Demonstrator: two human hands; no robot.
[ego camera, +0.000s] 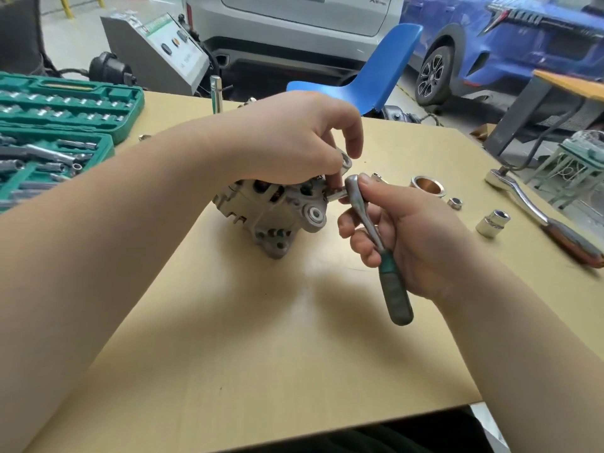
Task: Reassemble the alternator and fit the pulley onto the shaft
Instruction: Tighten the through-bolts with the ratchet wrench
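Observation:
The grey alternator point(273, 214) lies on its side in the middle of the tan table point(261, 338). My left hand point(294, 138) reaches over it from above, and its fingers pinch the small socket point(336, 193) at the housing's right edge. My right hand point(408, 237) grips a small ratchet point(376, 243) with a green handle, thumb on the ratchet head, which sits on that socket. The pulley point(426, 186), a metal ring with a copper-coloured bore, rests on the table to the right, apart from the alternator.
A green socket set case point(65, 125) lies open at the far left. A nut point(455, 203), a loose socket point(493, 223) and a larger ratchet with a brown handle point(542, 217) lie at the right. A blue chair point(376, 70) and parked cars stand beyond the table.

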